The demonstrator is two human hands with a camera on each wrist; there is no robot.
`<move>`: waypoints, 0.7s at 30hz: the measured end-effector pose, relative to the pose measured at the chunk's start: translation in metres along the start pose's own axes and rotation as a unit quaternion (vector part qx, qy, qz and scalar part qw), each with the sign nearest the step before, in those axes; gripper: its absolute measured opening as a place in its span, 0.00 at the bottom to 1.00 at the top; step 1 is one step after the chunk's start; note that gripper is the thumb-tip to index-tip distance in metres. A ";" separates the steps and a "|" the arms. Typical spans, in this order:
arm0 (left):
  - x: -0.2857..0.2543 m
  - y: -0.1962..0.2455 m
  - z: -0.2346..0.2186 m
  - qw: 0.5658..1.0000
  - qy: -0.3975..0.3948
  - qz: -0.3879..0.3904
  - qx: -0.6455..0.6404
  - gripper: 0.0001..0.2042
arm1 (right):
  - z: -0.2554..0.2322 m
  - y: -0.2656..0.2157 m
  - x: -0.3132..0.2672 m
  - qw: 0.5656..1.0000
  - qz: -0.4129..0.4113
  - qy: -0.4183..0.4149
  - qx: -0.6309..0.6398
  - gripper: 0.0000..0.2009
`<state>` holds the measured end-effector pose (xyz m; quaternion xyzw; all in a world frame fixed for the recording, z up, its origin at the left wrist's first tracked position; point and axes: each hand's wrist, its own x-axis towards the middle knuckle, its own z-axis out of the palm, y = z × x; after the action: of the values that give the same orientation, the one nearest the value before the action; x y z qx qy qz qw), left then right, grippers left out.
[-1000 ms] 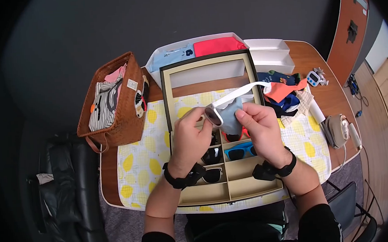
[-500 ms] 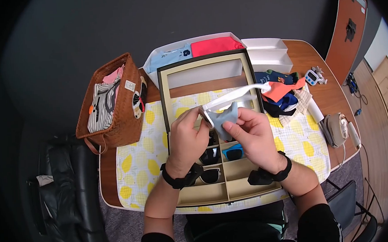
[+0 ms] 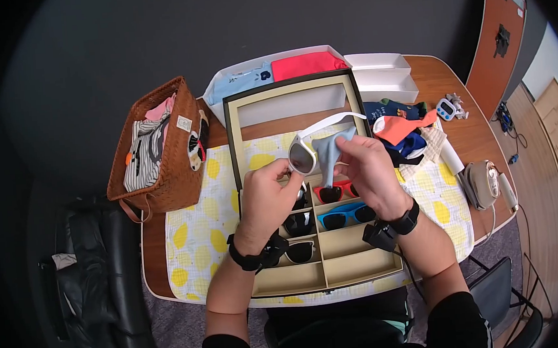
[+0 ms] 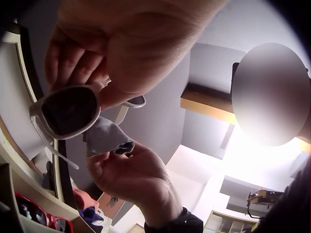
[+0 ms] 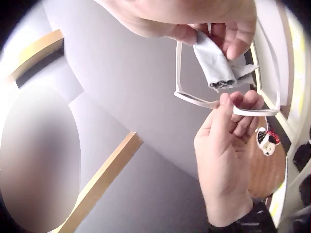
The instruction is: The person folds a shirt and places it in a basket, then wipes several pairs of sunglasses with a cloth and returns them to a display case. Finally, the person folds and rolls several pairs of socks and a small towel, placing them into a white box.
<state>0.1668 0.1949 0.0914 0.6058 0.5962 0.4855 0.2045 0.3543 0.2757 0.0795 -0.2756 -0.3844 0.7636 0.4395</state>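
My left hand point(image 3: 264, 197) pinches a pair of white-framed sunglasses point(image 3: 302, 157) by the front of the frame, near the bridge in the right wrist view. The temples are unfolded, and one dark lens point(image 4: 70, 111) faces the left wrist camera. Between thumb and fingers my right hand point(image 3: 373, 174) holds a light blue-grey cloth point(image 5: 214, 60), which hangs in folds beside the lens, between the two temples. Below both hands lies a sectioned display case point(image 3: 363, 266) with its windowed lid up, holding red sunglasses point(image 3: 331, 194), blue sunglasses point(image 3: 335, 220) and several others.
To the left stands a woven basket point(image 3: 185, 174) of clothes. Behind the lid are a white box point(image 3: 216, 114) with folded clothes and another white box point(image 3: 382, 76). Socks and cloths point(image 3: 405, 129), a timer point(image 3: 445, 109) and a beige corded device point(image 3: 480, 186) lie right.
The cloth was bunched against the lens; my right hand has drawn it up and away to the right. My left hand has turned the sunglasses so a lens faces the head camera.
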 end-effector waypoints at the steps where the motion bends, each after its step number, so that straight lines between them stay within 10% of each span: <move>1: 0.000 -0.001 -0.001 1.000 0.001 0.000 0.000 0.09 | -0.001 0.001 0.003 1.000 -0.013 0.015 0.012 0.10; 5: -0.001 -0.008 0.003 0.999 -0.032 -0.031 0.013 0.08 | 0.008 0.005 -0.011 0.985 -0.091 -0.065 -0.134 0.10; 21: -0.001 0.005 -0.001 0.997 -0.045 -0.044 0.033 0.08 | 0.016 0.012 -0.021 0.989 -0.048 -0.126 -0.065 0.12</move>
<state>0.1682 0.1921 0.0953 0.6071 0.6280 0.4280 0.2320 0.3461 0.2472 0.0801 -0.1868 -0.4984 0.7432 0.4053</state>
